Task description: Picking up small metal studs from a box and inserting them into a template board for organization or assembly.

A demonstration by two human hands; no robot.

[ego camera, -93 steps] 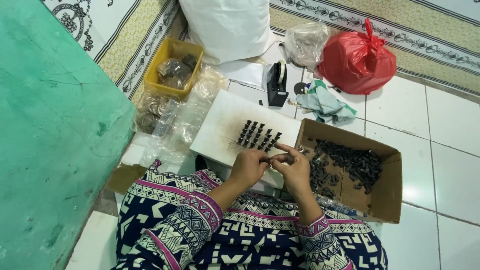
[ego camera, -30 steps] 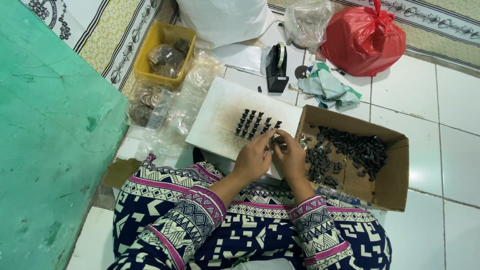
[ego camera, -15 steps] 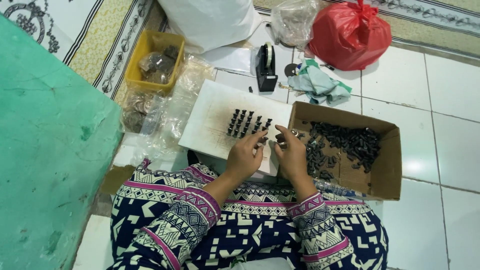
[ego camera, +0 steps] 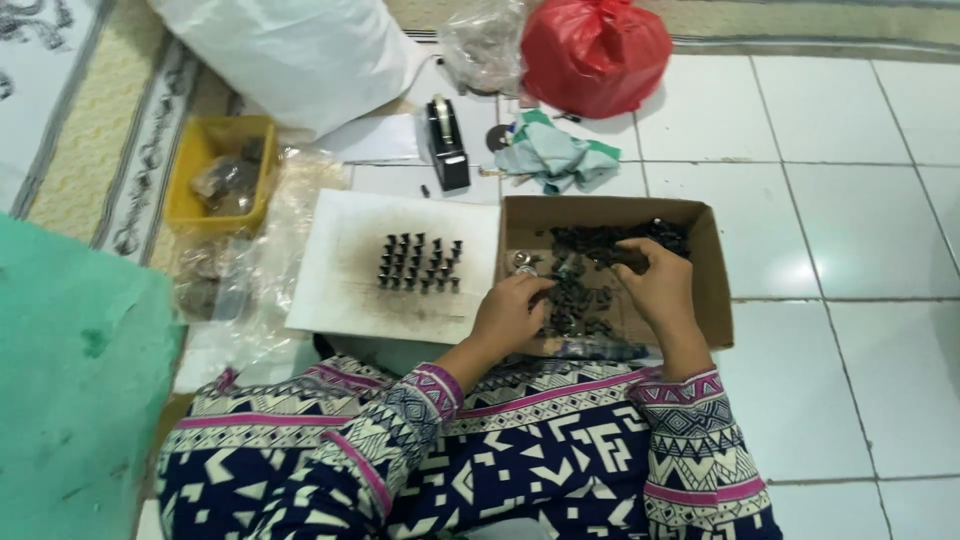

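Both my hands are inside an open cardboard box [ego camera: 716,300] that holds a heap of small dark metal parts [ego camera: 600,240]. My left hand [ego camera: 508,312] rests at the box's near left, its fingertips bunched over loose parts. My right hand [ego camera: 655,285] reaches further in, with bent fingers touching the heap. The parts hide whether either hand pinches one. To the left of the box lies a smudged white board [ego camera: 340,270], and several of the same dark parts [ego camera: 420,264] stand upright on it in short rows.
A black tape dispenser [ego camera: 447,140] and a teal cloth [ego camera: 556,160] lie behind the box. Further back are a red plastic bag [ego camera: 595,45], a clear bag [ego camera: 484,40] and a white sack [ego camera: 290,55]. At the left are a yellow tray [ego camera: 205,195], clear plastic bags [ego camera: 255,250] and a green surface [ego camera: 70,400].
My hands were together at the board's right edge. Both have since moved right into the box, the right one deeper into the heap. The view has shifted closer.
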